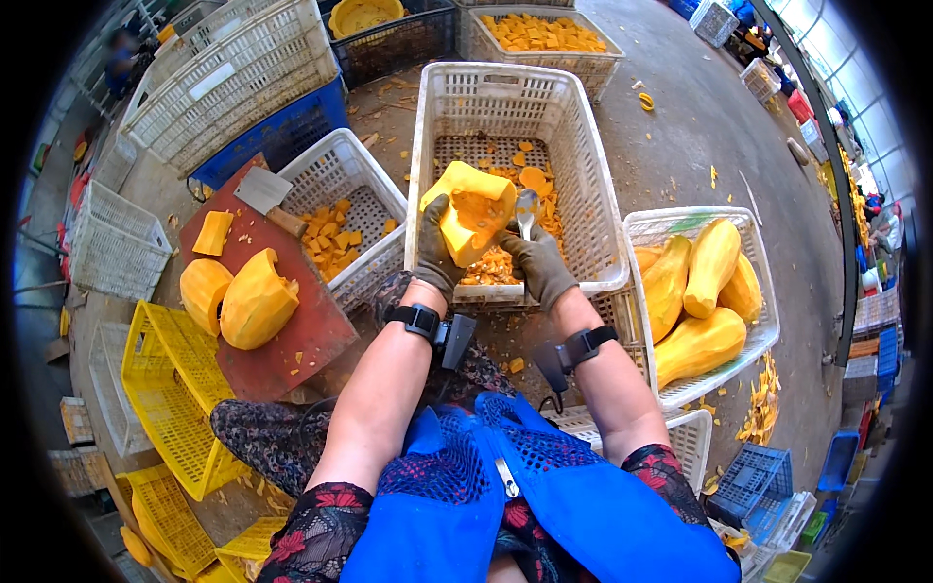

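Over the near half of the central white crate [580,175], the left hand [434,248] is holding a hollow pumpkin piece [465,183], its cut opening turning toward the right hand [541,267]. The left fingers are curling around the outer side of the piece; how their hidden tips are lying, I cannot tell. The right fingers are closing around the handle of a metal spoon [526,203], whose bowl is standing just beside the opening; whether it is touching the flesh, I cannot tell.

By my judgement, the scraping out of the cavity is being in hand. The next move is probably calling for a firm left hold and a turning of the spoon along the inner wall.

The peeled outside is looking smooth and pale yellow, while the cavity is showing deeper orange and rough fibres. Inside the central crate, wet-looking scraps [483,269] are lying loose on the plastic lattice. To its right, whole peeled pumpkins [714,267] are resting, long and bulging; to its left, a flat reddish board [309,335] is carrying a broad metal cleaver [262,190] with wooden handle.
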A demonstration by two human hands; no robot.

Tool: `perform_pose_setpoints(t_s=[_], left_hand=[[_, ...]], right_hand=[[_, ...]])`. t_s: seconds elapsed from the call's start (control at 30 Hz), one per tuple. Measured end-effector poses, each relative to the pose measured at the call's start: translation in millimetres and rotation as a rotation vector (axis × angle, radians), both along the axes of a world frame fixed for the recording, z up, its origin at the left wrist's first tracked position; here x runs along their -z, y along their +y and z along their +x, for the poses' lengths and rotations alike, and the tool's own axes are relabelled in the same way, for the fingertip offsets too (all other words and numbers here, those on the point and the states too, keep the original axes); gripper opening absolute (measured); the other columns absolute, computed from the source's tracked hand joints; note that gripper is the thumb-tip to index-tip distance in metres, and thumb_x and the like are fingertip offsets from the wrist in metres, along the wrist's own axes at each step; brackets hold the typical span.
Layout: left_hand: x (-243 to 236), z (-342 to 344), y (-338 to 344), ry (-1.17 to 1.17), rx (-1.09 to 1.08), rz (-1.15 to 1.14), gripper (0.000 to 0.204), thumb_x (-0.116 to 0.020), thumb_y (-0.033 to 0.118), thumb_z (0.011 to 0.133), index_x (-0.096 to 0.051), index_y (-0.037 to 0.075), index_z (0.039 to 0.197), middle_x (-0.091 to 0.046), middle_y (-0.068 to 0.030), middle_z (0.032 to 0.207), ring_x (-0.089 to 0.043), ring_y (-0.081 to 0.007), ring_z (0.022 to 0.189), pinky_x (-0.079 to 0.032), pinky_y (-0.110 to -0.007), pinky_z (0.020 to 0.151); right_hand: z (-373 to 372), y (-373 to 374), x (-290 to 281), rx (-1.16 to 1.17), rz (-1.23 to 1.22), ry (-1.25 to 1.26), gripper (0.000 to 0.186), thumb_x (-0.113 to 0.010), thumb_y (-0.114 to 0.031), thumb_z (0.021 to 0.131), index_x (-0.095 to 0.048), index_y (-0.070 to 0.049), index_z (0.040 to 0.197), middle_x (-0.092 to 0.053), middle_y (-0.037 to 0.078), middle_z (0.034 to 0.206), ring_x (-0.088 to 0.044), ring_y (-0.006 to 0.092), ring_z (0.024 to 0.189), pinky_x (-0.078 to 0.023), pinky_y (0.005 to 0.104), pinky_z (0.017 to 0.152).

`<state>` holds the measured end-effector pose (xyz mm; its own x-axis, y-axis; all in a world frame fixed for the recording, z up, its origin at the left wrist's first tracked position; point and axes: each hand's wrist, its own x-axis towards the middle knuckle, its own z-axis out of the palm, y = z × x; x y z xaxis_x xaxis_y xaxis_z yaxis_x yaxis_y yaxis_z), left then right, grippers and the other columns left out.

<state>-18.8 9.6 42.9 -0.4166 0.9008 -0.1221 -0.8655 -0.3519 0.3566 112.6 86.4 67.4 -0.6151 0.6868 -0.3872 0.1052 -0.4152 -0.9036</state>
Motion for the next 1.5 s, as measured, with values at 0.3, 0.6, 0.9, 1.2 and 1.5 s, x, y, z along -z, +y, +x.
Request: perform_pose_setpoints(t_s=[0.3,0.6,0.9,1.2,1.5], left_hand=[[1.4,-0.8,-3.4,-0.016,-0.09,-0.021,0.061,-0.058,0.037,0.084,-0.04,0.005,0.132,-0.052,-0.0162,0.126,-0.052,-0.0332,0.113,-0.042,-0.046,0.099],[-3.4,2.9,-9.5,-0.063,0.063,0.018,0.061,-0.063,0.037,0.081,-0.043,0.006,0.129,-0.053,-0.0155,0.122,-0.054,-0.0324,0.11,-0.044,-0.048,0.097],[-10.1,11.5,-15.2,0.109,0.386,-0.124,0.061,-0.059,0.052,0.085,-0.049,0.006,0.124,-0.059,-0.0114,0.114,-0.06,-0.0239,0.102,-0.05,-0.039,0.09],[-46.9,10.7,-47.7,0.59,0.062,-0.167,0.047,-0.058,0.026,0.089,-0.044,0.002,0.127,-0.056,-0.0113,0.118,-0.058,-0.0234,0.105,-0.05,-0.039,0.088],[-39.6,16.5,-56.0,0.201,-0.256,-0.117,0.032,-0.066,0.006,0.081,-0.056,0.003,0.112,-0.062,-0.0084,0.106,-0.063,-0.0232,0.092,-0.055,-0.036,0.08]], right_hand=[[-4.0,7.5,13.2,0.106,-0.068,0.062,0.01,-0.062,-0.005,0.081,-0.056,-0.006,0.089,-0.052,0.001,0.061,-0.036,0.007,0.038,-0.028,0.023,0.033],[23.7,62.9,-12.5,-0.057,0.299,-0.199,0.032,-0.063,-0.027,0.085,-0.059,-0.004,0.107,-0.061,0.004,0.078,-0.049,0.01,0.055,-0.04,0.0237,0.048],[6.7,55.8,-33.6,-0.516,0.218,-0.236,0.051,-0.066,-0.037,0.083,-0.057,0.004,0.113,-0.064,0.01,0.096,-0.061,0.0156,0.082,-0.05,0.0263,0.069],[11.4,15.1,-1.6,-0.116,-0.418,0.195,0.037,-0.057,-0.026,0.09,-0.052,0.0,0.116,-0.065,0.013,0.099,-0.066,0.0236,0.08,-0.057,0.0323,0.066],[-17.2,-50.0,-43.6,0.1,0.018,0.027,0.049,-0.064,-0.039,0.085,-0.05,-0.002,0.112,-0.049,0.001,0.062,-0.044,0.0081,0.044,-0.03,0.0222,0.035]])
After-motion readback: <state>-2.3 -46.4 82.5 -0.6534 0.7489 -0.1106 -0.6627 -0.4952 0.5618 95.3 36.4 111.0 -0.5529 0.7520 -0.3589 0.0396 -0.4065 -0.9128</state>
